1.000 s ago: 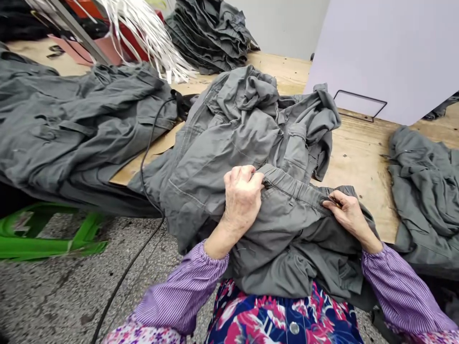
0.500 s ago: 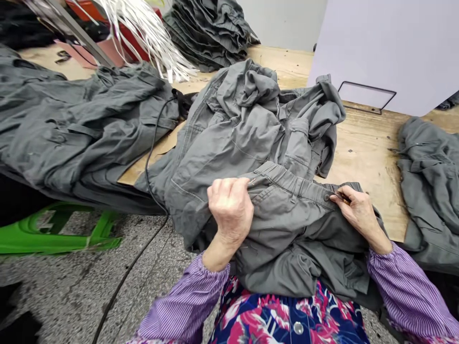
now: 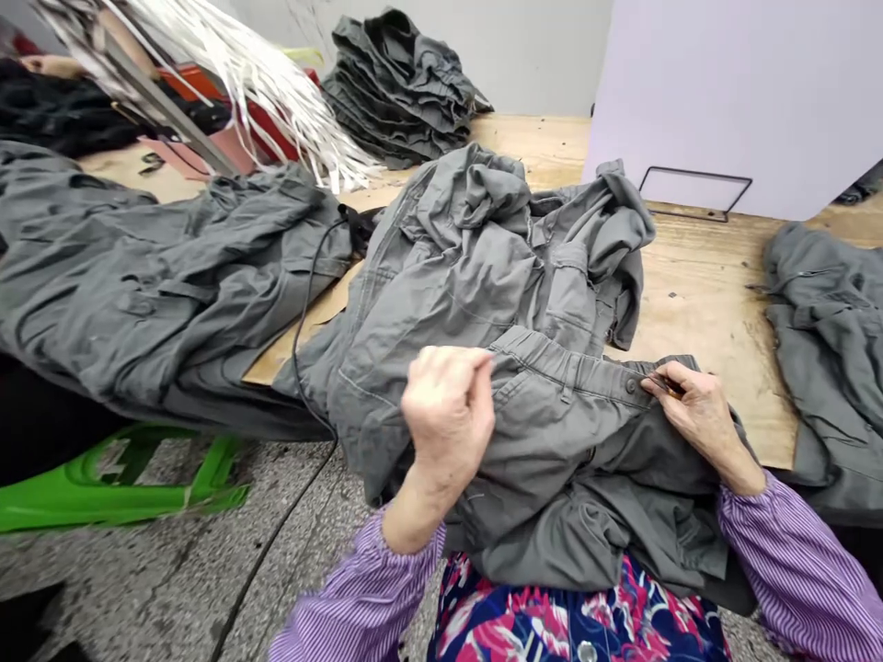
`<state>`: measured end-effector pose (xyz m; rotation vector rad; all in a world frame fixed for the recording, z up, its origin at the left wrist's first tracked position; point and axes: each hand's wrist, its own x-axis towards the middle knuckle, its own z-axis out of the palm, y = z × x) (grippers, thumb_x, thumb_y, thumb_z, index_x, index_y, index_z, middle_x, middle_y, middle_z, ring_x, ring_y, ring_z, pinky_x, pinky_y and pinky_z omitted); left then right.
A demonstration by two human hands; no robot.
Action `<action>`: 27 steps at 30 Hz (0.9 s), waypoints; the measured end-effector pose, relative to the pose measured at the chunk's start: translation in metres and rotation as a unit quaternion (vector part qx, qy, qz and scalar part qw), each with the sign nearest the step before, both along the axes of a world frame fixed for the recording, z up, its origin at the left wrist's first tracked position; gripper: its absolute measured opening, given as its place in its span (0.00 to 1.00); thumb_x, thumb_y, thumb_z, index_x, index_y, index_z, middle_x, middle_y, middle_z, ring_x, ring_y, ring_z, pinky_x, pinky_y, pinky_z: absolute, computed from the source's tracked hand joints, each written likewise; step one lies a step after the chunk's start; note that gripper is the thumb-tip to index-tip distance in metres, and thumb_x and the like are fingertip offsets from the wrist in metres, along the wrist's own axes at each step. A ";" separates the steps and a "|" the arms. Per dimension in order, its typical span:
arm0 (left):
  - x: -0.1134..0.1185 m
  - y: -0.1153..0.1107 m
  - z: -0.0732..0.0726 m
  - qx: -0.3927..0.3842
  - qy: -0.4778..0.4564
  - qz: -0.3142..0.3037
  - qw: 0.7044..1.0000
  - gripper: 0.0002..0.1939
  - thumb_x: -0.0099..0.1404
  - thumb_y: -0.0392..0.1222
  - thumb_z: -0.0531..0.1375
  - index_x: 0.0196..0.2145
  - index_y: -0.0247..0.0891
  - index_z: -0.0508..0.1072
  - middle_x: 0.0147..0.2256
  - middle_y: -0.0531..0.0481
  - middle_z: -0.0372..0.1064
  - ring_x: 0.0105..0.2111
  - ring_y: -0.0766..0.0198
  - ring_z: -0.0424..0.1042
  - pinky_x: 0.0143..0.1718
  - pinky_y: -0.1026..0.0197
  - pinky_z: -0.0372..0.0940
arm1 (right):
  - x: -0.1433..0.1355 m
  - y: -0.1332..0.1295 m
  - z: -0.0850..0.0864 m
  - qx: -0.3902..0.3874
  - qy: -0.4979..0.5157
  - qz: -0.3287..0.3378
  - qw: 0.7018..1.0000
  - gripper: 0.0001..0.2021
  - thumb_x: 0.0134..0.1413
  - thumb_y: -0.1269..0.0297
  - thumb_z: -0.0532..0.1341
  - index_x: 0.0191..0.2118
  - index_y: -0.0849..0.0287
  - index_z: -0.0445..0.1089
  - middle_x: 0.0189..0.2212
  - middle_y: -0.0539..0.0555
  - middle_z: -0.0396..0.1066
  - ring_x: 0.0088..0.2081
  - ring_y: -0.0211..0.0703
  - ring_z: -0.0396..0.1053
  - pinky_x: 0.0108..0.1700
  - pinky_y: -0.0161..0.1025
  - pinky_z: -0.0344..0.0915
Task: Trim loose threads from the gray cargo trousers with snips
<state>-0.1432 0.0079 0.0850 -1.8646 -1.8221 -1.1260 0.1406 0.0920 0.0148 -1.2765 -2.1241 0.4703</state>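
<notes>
Mid-frame, left hand (image 3: pixel 447 409) fisted, right hand (image 3: pixel 700 418) pinching a tool (image 3: pixel 670 388) by the waistband button (image 3: pixel 630 386) (in place; work seemingly unfinished).

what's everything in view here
waistbanded garment: 1, grey, front centre
tool: 1, dark and orange, in right grip
garment heap: 1, grey, table centre
left pile: 1, grey, table left
right pile: 1, grey, table right
folded stack: 1, grey, table back
strips: many, white, upper left
box: 1, pink, upper left
cloth: 1, black, far left
panel: 1, lilac, back right
frame: 1, black, before panel
table: 1, light brown, centre
cable: 1, black, left
stool: 1, green, lower left
floor: 1, grey, below
clothing: 1, blue-pink, bottom
sleeves: 2, purple, forearms
left grip: 1, bare, centre
right grip: 1, bare, right
</notes>
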 end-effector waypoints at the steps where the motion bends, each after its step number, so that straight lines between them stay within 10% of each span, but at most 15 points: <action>1: 0.008 0.007 0.002 -0.029 0.017 -0.025 0.999 0.04 0.61 0.33 0.55 0.33 0.38 0.69 0.30 0.49 0.70 0.33 0.61 0.67 0.37 0.58 0.61 | 0.000 -0.001 0.001 0.004 0.003 -0.003 1.000 0.10 0.54 0.60 0.58 0.25 0.59 0.65 0.19 0.50 0.65 0.21 0.36 0.60 0.25 0.33 0.56; 10: 0.017 0.077 -0.004 -0.273 0.091 -0.123 0.950 0.04 0.59 0.37 0.58 0.32 0.39 0.72 0.34 0.47 0.68 0.38 0.56 0.63 0.35 0.56 0.56 | -0.001 -0.004 0.006 0.011 0.028 -0.012 0.999 0.12 0.54 0.59 0.58 0.24 0.59 0.63 0.17 0.48 0.62 0.20 0.34 0.57 0.23 0.32 0.54; 18: 0.010 0.091 -0.018 -0.207 -0.093 -0.167 0.960 0.08 0.56 0.34 0.54 0.20 0.37 0.64 0.24 0.51 0.64 0.28 0.64 0.63 0.32 0.62 0.57 | -0.004 -0.003 0.003 -0.012 0.054 -0.012 0.998 0.11 0.54 0.58 0.57 0.25 0.59 0.63 0.18 0.48 0.61 0.21 0.34 0.57 0.24 0.32 0.55; 23: -0.003 0.098 -0.019 -0.090 -0.346 -0.060 0.932 0.08 0.58 0.38 0.52 0.22 0.38 0.61 0.19 0.57 0.54 0.20 0.70 0.56 0.24 0.66 0.55 | -0.003 -0.004 0.002 -0.029 0.069 -0.009 0.997 0.11 0.54 0.58 0.57 0.25 0.59 0.62 0.19 0.48 0.59 0.21 0.34 0.55 0.25 0.32 0.53; 27: 0.019 0.087 0.000 -0.107 -0.287 -0.118 0.944 0.14 0.62 0.42 0.51 0.20 0.38 0.59 0.20 0.55 0.56 0.22 0.69 0.58 0.28 0.65 0.58 | -0.004 -0.004 0.008 -0.064 0.122 -0.008 0.990 0.11 0.54 0.60 0.56 0.24 0.59 0.61 0.19 0.46 0.55 0.22 0.33 0.52 0.25 0.32 0.52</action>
